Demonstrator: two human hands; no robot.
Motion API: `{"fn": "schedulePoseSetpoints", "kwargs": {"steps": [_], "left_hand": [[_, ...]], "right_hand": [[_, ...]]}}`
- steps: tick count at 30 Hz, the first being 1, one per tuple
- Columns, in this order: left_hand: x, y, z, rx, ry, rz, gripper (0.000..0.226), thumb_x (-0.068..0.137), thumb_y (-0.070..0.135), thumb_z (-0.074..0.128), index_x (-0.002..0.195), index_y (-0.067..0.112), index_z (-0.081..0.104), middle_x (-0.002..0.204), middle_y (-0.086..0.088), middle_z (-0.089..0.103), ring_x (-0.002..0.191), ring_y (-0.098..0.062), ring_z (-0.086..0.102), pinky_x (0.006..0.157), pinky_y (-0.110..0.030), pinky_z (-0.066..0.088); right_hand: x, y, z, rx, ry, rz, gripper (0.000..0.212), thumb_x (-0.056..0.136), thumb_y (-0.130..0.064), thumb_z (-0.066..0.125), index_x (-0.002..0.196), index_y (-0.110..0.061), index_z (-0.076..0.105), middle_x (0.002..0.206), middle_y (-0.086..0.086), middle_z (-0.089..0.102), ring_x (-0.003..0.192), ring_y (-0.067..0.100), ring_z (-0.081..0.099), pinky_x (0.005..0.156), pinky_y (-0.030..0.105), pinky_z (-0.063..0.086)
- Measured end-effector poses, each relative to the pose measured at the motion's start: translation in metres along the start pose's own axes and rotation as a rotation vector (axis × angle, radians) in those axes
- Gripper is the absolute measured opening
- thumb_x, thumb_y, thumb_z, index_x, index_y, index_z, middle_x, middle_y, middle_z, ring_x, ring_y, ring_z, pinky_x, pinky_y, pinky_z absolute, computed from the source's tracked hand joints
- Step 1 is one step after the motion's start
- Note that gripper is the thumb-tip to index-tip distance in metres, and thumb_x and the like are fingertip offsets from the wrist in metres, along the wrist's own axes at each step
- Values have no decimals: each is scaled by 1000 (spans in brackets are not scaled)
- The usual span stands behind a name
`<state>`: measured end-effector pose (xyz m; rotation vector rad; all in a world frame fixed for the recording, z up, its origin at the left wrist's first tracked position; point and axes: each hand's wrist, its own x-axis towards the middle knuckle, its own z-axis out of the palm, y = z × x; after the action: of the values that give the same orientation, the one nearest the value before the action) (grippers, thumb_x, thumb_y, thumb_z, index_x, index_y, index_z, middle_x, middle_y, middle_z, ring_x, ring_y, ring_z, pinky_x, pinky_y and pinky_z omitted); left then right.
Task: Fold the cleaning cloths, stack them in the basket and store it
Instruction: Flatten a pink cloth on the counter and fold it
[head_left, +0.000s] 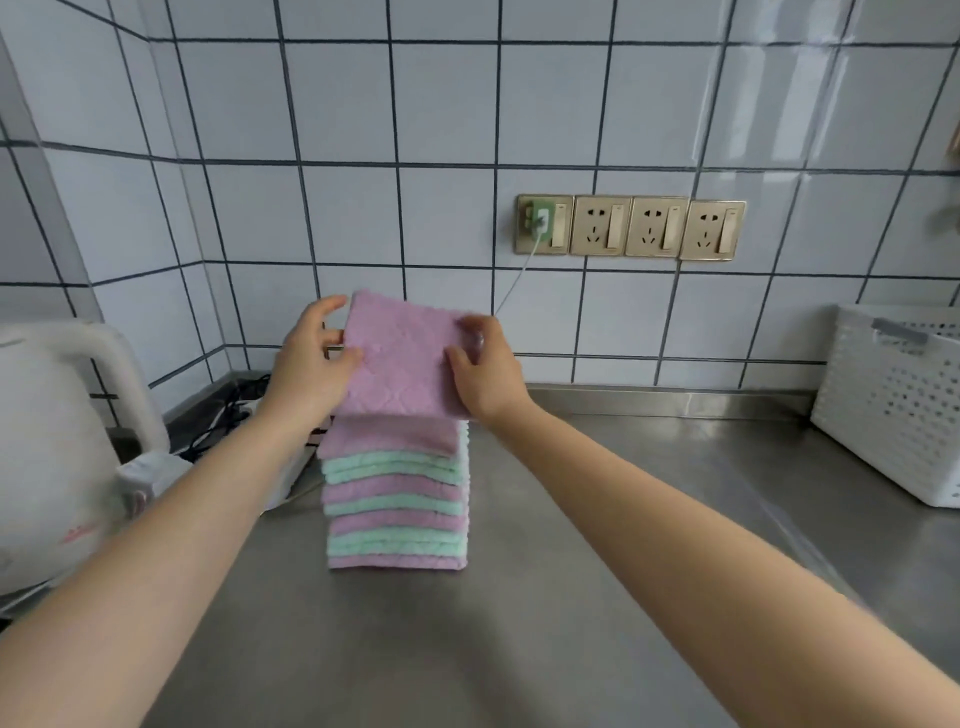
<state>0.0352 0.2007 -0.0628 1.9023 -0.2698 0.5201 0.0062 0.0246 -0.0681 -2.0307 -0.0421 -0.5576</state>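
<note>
A tall stack of folded pink and mint-green cloths (397, 499) stands on the steel counter (597, 597) near the middle. Just above the stack I hold a folded pink cloth (402, 358) tilted up toward me. My left hand (311, 364) pinches its left edge, thumb on the front and fingers behind. Its right edge is pinched by my right hand (480, 371) in the same way. A white perforated plastic basket (893, 405) stands at the far right of the counter, well apart from the stack.
A white electric kettle (57, 447) fills the left side, with black cables and a power strip (234, 415) behind the stack in the corner. A row of wall sockets (631, 226) sits on the tiled wall, with a charger and white cord plugged in.
</note>
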Motion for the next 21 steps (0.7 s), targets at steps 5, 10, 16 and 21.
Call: {"fn": "schedulePoseSetpoints", "kwargs": {"steps": [5, 10, 16, 21], "left_hand": [[2, -66, 4, 86, -67, -230, 48, 86, 4, 60, 132, 17, 52, 113, -13, 62, 85, -16, 57, 70, -27, 45], [-12, -80, 14, 8, -203, -260, 66, 82, 31, 67, 141, 34, 39, 129, 6, 53, 111, -15, 55, 97, -37, 46], [-23, -83, 17, 141, -244, -58, 76, 91, 24, 59, 146, 46, 11, 153, 4, 26, 138, -18, 30, 114, -40, 27], [-24, -92, 19, 306, -232, -3, 41, 96, 29, 49, 134, 42, 44, 132, -10, 42, 127, -23, 40, 102, -27, 25]], "right_hand": [[4, 26, 40, -82, -148, 188, 38, 95, -16, 44, 132, -12, 47, 133, 12, 53, 122, 29, 49, 97, 26, 37], [-9, 43, 42, -43, -154, 201, 35, 95, -19, 43, 129, -15, 48, 119, 8, 58, 95, 21, 52, 79, 22, 38], [-21, 54, 42, -34, -121, 132, 35, 95, -21, 48, 129, -17, 46, 107, 3, 57, 85, 16, 50, 75, 23, 40], [-14, 65, 44, -21, -147, 83, 36, 93, -22, 52, 128, -18, 46, 107, -2, 55, 88, 13, 47, 73, 17, 33]]}}
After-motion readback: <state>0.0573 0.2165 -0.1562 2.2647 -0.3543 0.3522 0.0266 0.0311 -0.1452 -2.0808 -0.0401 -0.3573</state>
